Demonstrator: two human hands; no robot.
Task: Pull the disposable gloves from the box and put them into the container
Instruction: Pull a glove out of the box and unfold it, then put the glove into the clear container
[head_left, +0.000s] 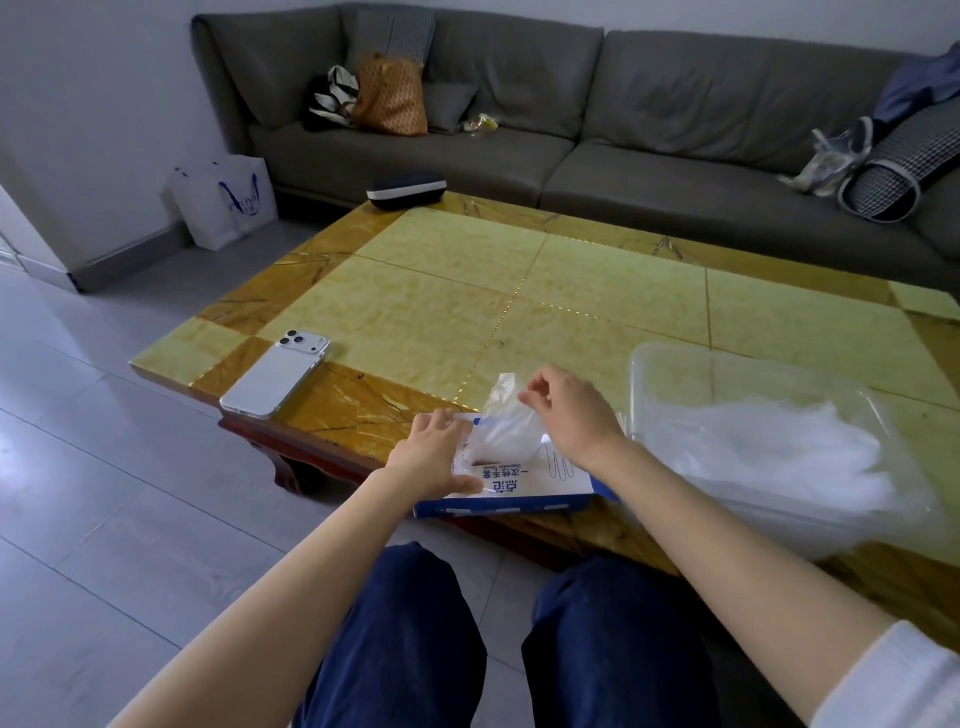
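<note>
Left hand (434, 457) lies flat, steadying the glove box (519, 480) at the table (571, 280) edge. Right hand (571, 410) pinches 1 disposable glove (506, 421) above the box slot. Clear container (769, 441) just right holds gloves.

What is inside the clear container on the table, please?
A loose heap of translucent gloves lies in the container; its floor beneath the heap is covered.

The one camera sits on my head (a wide lens), looking forward and down from close above the near edge of the table (571, 270), with the sofa (519, 93) beyond its far edge.
</note>
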